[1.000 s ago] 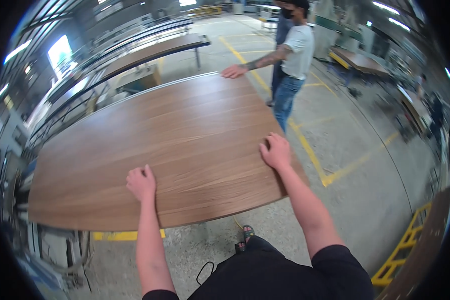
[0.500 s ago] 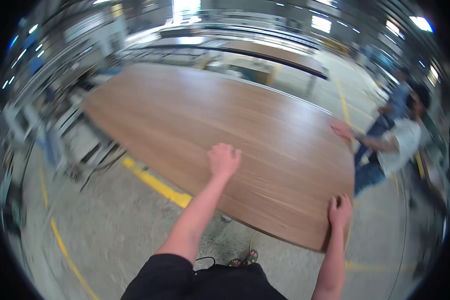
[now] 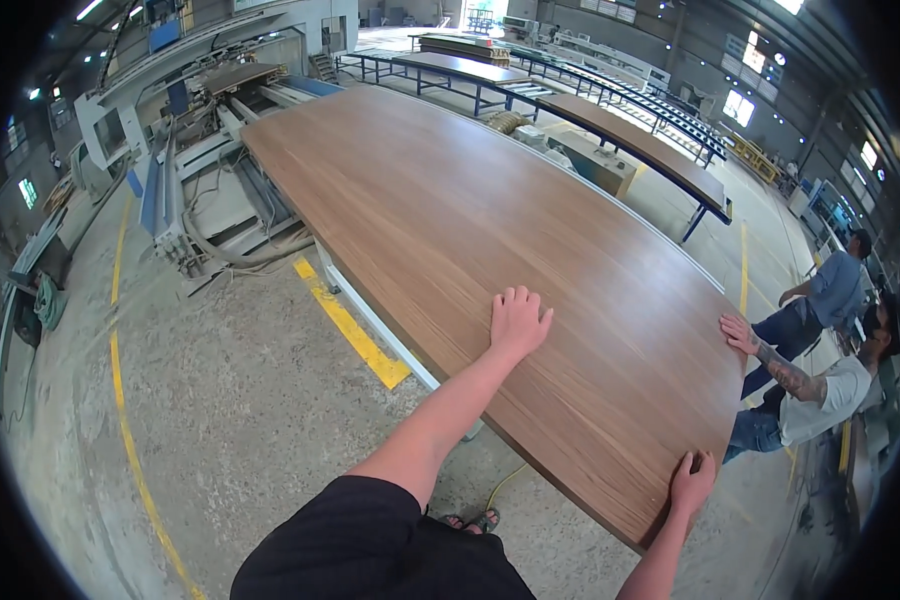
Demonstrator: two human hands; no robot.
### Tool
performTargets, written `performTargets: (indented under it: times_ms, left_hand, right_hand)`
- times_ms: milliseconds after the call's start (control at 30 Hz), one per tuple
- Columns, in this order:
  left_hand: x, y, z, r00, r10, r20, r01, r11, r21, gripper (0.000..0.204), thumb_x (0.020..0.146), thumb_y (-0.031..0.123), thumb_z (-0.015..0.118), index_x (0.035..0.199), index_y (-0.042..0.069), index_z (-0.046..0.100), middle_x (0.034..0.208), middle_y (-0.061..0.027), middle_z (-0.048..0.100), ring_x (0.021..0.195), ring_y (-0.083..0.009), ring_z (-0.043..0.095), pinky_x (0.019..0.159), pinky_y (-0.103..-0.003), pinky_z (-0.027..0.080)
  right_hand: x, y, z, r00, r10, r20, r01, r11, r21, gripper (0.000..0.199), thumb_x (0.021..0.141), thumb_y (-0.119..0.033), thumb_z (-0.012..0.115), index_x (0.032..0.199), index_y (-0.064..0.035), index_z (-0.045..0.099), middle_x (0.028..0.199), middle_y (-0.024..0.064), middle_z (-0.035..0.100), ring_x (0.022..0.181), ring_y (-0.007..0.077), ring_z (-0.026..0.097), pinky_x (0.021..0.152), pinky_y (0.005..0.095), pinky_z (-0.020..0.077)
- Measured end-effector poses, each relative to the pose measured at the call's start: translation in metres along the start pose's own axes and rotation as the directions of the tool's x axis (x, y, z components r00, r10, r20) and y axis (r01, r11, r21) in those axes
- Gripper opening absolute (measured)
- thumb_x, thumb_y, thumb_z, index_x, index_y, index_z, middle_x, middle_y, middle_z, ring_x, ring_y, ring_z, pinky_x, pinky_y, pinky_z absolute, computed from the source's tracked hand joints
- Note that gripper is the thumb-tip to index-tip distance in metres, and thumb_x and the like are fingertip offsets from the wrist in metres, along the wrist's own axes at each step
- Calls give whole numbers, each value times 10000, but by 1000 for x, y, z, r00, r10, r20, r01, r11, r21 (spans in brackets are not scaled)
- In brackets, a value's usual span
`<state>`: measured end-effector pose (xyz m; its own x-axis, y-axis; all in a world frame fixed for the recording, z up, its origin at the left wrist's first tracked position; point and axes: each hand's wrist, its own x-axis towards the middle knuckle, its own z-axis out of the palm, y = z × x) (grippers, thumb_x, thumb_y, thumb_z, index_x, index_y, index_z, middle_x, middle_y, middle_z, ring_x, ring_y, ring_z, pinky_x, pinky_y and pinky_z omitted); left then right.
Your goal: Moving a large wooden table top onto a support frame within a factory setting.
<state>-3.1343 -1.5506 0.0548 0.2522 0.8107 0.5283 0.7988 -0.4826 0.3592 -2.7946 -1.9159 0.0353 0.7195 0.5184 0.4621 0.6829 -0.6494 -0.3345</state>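
A large brown wood-grain panel (image 3: 470, 205) lies flat, stretching from in front of me to the far left. My left hand (image 3: 519, 322) rests palm down on its top surface, closer to the near long edge, fingers stretched out and slightly apart. At the near right corner my right hand (image 3: 692, 485) is curled round the short end edge, with its thumb side on top. Part of its grip is hidden beyond the edge. A co-worker's hand (image 3: 738, 334) lies on the panel's far right corner.
A co-worker in a light shirt (image 3: 820, 400) stands at the panel's right end, another in blue (image 3: 832, 290) behind. A machine frame (image 3: 205, 165) adjoins the panel's far left. Roller tables (image 3: 660, 155) carrying panels stand beyond. Yellow tape (image 3: 350, 325) marks the floor.
The view has turned leftward and sharpened, so the panel, both my hands and the co-workers sit further right and lower. My hands keep their places on the panel.
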Motion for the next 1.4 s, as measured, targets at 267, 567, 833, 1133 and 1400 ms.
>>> performTargets:
  times_ms: [267,567,833,1133,1400]
  left_hand:
    - [4,4,0,1000,25,-19,-25,1000,-9,319,946,402,652,976,85,671,1064,-103,620,1068,-285,549,933,-443,404]
    - [8,3,-1,999,28,24,-27,999,-28,352,958,411,624,1013,70,688,1097,-128,629,1099,-303,553,954,-465,410]
    - [7,13,-2,999,37,-12,-37,999,2,351,947,423,635,1000,81,696,1086,-128,645,1091,-317,575,956,-481,421]
    - [7,15,-12,998,16,67,-20,998,66,359,981,435,597,988,87,683,1107,-117,627,1113,-332,564,963,-497,428]
    - [5,21,-5,997,56,50,-59,997,53,372,1006,441,573,998,84,676,1100,-98,624,1102,-322,563,963,-482,418]
  right_hand:
    - [0,0,-1,1000,14,-9,-14,1000,3,357,946,-284,687,1174,-10,687,1374,201,634,1287,386,574,1105,460,433]
    - [0,-9,-5,999,5,-46,-6,1000,-24,358,934,-292,700,1171,-24,699,1356,197,646,1268,378,590,1094,452,452]
    - [0,-2,-6,998,41,-52,-41,999,-4,379,915,-320,694,1183,-51,699,1362,181,636,1283,373,563,1118,474,400]
    - [0,-12,-12,996,26,-89,-26,1000,3,395,878,-352,695,1130,-49,719,1332,179,648,1280,347,571,1094,487,406]
    - [-2,-4,-11,994,82,-65,-81,996,22,440,914,-386,678,1205,-57,691,1414,177,602,1375,342,495,1186,506,309]
